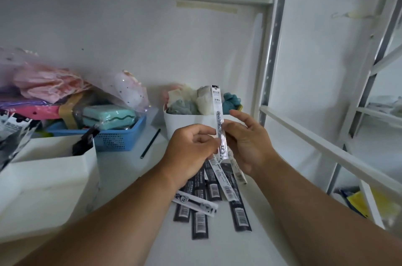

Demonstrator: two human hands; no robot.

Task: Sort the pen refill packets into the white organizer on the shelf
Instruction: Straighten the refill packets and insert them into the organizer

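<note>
Single view, head-worn, wide-angle. Looks forward and slightly down into a shelf [121,178] bay from close range. Both forearms enter from the bottom edge and meet near frame centre. Rear wall faces the lens; the underside of the upper shelf fills the top. Straight uprights [269,65] at right bow with lens distortion. No second view.

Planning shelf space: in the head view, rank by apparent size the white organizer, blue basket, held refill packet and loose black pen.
1. white organizer, though it is nearest the camera
2. blue basket
3. held refill packet
4. black pen
</note>
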